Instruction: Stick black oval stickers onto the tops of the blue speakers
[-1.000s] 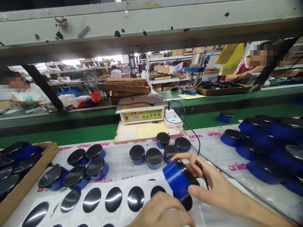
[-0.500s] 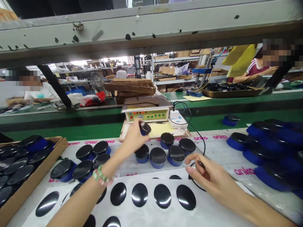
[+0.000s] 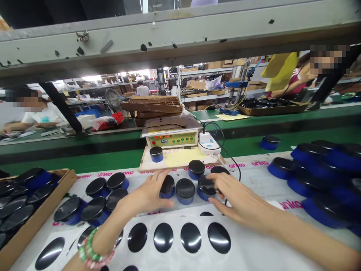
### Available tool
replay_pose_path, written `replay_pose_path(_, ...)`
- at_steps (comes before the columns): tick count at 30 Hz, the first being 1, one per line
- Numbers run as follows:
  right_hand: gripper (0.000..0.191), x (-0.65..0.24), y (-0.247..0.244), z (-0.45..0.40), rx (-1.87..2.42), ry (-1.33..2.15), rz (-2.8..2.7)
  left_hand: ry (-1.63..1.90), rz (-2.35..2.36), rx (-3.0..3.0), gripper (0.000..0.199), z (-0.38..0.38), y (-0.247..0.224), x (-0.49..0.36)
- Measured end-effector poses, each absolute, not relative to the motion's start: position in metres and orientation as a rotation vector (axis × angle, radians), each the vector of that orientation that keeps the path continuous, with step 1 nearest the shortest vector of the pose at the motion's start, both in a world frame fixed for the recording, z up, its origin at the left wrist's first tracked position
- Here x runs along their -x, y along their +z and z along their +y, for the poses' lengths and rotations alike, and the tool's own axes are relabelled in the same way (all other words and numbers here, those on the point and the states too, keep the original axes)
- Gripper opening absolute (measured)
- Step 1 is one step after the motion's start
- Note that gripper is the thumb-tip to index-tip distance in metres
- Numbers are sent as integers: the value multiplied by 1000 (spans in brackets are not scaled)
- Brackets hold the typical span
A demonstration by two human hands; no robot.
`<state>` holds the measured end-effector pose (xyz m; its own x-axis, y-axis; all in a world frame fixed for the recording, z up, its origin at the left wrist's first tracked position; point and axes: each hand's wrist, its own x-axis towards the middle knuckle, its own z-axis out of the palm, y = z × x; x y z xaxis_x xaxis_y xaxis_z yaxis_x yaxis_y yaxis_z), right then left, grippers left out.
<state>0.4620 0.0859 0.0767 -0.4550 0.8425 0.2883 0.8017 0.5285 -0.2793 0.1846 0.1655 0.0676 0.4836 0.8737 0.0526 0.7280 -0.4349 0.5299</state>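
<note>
My left hand (image 3: 149, 192), with bead bracelets at the wrist, is open, thumb and fingers spread beside a round blue part with a glossy black top (image 3: 167, 186). My right hand (image 3: 234, 194) has its fingertips and thumb at the right edge of another such part (image 3: 207, 186), which stands on the bench. A bit of dark cord or tool shows under that palm; I cannot make out which. Between the hands stands another black-topped part (image 3: 185, 190). One more (image 3: 156, 154) sits on the board before the control box. Nearer me lies a white sheet with black ovals (image 3: 191, 238).
A control box (image 3: 172, 139) with lit indicators and a white power strip (image 3: 210, 145) stand ahead, a black cable trailing right. Parts fill a cardboard box (image 3: 67, 184) at left and pile up (image 3: 318, 180) at right. A shelf beam (image 3: 180, 35) crosses above; co-workers sit beyond.
My left hand has let go of a black-topped part on the board and come back toward the row. My right hand has moved left onto a part there.
</note>
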Motion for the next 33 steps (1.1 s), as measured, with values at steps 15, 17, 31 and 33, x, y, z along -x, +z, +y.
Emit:
replay_pose_path(15, 7, -391, 91, 122, 1378, 295, -2543, 906, 1407, -2034, 68, 130, 56, -178)
replay_pose_path(17, 12, -391, 106, 113, 1401, 388, -2423, 979, 1396, -2041, 76, 122, 67, -185)
replay_pose_path(31, 39, -379, 110, 99, 1075, 1303, -1590, 1154, 1020, -2692, 64, 85, 95, -206)
replay_pose_path(33, 40, -375, 112, 98, 1059, 1302, -1541, 1145, 1026, -2771, 57, 83, 93, -205)
